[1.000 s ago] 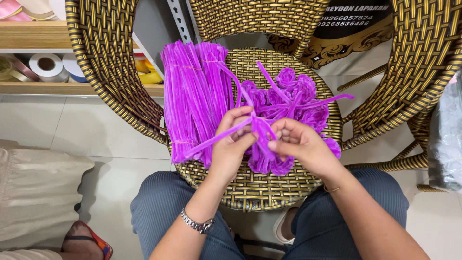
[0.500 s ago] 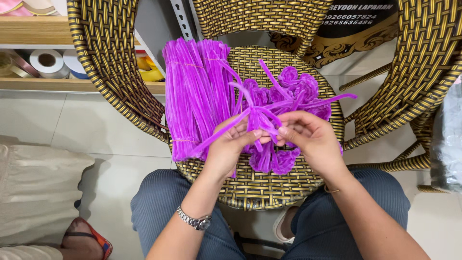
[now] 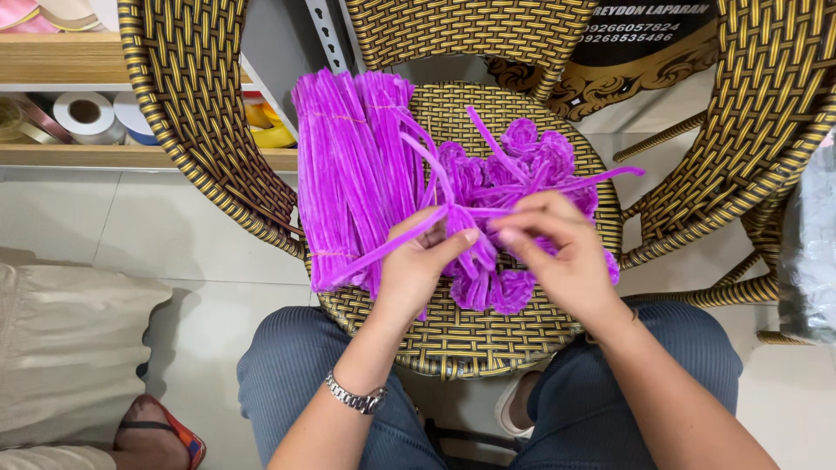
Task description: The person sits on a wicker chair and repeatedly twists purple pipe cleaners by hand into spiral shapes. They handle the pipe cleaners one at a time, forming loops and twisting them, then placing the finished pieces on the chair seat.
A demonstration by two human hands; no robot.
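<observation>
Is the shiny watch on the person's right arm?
No, the watch sits on the left wrist, below the left hand holding purple fuzzy stems.

Chair seat: crowded middle, bare front rim

Pipe-cleaner bundle (image 3: 348,174) fills the left, curled pieces (image 3: 531,165) the centre-right; wicker armrests (image 3: 192,113) wall both sides; near seat edge (image 3: 453,339) open.
</observation>
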